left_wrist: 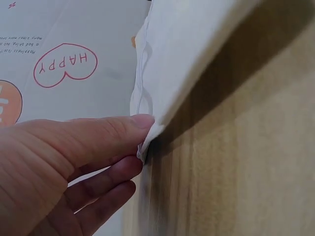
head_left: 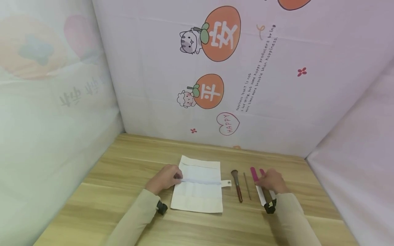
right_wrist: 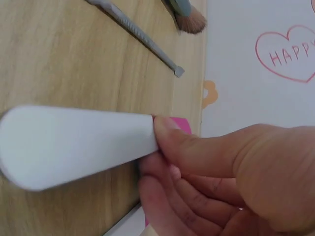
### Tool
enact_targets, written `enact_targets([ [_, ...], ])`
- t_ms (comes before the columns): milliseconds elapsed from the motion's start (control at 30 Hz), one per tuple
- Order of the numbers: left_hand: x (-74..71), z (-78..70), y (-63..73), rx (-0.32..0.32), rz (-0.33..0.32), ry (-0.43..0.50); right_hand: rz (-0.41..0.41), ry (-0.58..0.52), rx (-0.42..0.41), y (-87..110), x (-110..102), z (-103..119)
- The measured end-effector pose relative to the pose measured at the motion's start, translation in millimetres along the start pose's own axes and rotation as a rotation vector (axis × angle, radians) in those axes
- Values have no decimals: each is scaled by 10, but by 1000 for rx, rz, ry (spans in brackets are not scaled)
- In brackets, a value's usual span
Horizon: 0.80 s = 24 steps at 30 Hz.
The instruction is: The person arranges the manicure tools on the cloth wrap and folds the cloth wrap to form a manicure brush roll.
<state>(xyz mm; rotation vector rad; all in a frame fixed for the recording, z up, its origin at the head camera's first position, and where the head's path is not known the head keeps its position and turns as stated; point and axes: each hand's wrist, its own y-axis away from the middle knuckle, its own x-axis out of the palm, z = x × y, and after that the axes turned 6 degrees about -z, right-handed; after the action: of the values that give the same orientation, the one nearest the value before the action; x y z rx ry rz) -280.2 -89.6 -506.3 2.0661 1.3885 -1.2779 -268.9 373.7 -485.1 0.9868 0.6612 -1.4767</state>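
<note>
A flat cream fabric pouch (head_left: 197,201) with a pale elastic band across it and a snap tab (head_left: 226,183) lies on the table. My left hand (head_left: 166,177) pinches its left edge between thumb and fingers; the left wrist view shows that edge raised at a slant. My right hand (head_left: 272,181) pinches a flat paddle-shaped tool (right_wrist: 83,145), wide and white at one end and pink at the other. Partly hidden under this hand is a second pink-ended tool (head_left: 262,171).
Between pouch and right hand lie a makeup brush (head_left: 237,186) with a reddish-brown handle and a thin metal cuticle pusher (right_wrist: 140,37). Printed white cloth (head_left: 154,102) hangs behind the wooden table (head_left: 101,194) and on both sides.
</note>
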Motion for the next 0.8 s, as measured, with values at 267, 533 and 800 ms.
enact_targets([
  [267, 1, 56, 3, -16, -27, 31, 27, -66, 2, 30, -101, -39],
  [533, -47, 29, 22, -14, -48, 30, 47, -205, -14, 49, -206, 36],
  [800, -65, -15, 29, -23, -77, 3, 91, -266, -72, 45, -250, 313],
])
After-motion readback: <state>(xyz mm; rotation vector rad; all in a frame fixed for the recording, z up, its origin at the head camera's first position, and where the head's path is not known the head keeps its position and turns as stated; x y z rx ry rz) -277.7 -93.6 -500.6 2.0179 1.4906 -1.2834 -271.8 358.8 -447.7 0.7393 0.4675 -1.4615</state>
